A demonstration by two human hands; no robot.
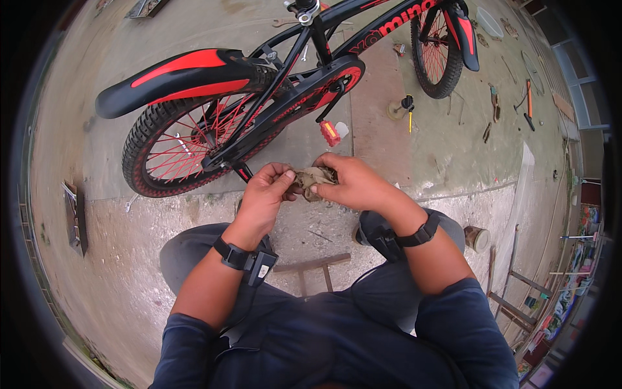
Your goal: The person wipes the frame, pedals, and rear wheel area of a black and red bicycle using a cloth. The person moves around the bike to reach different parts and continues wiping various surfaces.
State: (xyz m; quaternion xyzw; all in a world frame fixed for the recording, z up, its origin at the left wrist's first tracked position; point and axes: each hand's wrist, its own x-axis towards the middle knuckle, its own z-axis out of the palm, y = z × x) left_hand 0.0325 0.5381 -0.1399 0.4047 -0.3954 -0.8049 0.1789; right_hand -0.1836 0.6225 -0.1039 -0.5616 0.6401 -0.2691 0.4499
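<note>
Between my two hands is a crumpled, dirty beige rag [316, 183]. My right hand [353, 183] is closed around its right side, the thumb pressing on the cloth. With thumb and fingers pinched together, my left hand [267, 187] grips the rag's left edge; whether a small part sits inside the folds is hidden. Just beyond them stands a black and red bicycle [285, 113]. Its rear wheel [194, 146] is to the left, and a red pedal [330, 133] is close above my right hand.
Wrenches [184, 146] lie on the ground around the rear wheel. To the right are a yellow screwdriver [410, 122], a hammer with an orange handle [529, 97] and a tin can [477, 239]. A dark metal tray [75, 220] is at the left, a small wooden frame [311, 266] between my legs.
</note>
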